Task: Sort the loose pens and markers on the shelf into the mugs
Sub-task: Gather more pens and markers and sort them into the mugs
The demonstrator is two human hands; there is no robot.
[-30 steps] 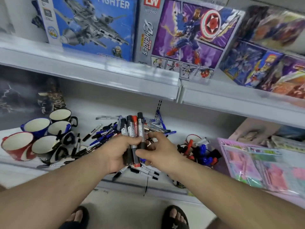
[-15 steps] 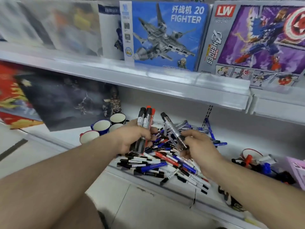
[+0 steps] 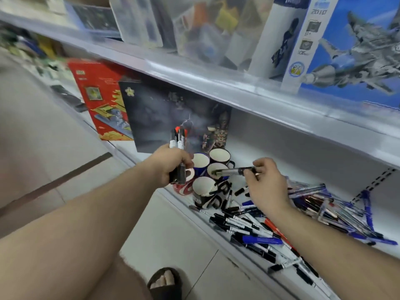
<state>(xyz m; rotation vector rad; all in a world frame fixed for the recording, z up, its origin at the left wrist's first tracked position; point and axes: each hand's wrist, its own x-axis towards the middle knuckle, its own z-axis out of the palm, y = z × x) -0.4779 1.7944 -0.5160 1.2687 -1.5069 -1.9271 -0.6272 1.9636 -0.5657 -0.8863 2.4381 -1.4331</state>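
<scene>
My left hand [image 3: 173, 164] grips a bundle of markers [image 3: 178, 140] upright, just left of a cluster of mugs. My right hand [image 3: 267, 186] pinches a single black marker [image 3: 237, 171] held level, its tip over the rim of a blue mug [image 3: 216, 169]. Beside that mug stand another blue mug [image 3: 200, 161], a dark mug [image 3: 219, 154], a black-and-white mug [image 3: 204, 192] and a red mug [image 3: 184, 188] partly hidden by my left hand. A heap of loose pens and markers [image 3: 281, 230] covers the white shelf [image 3: 244, 182] to the right.
Boxed toy sets stand behind the mugs: a dark box [image 3: 164, 118] and a red one [image 3: 101, 100]. The upper shelf [image 3: 216, 83] overhangs close above, carrying a fighter-jet box [image 3: 346, 46]. The tiled floor [image 3: 173, 230] and my sandalled foot [image 3: 165, 282] lie below.
The view swung left toward the mugs. Both hands moved from the pen heap to the mugs; my right hand turned its single marker level over a blue mug, the left raised its bundle.
</scene>
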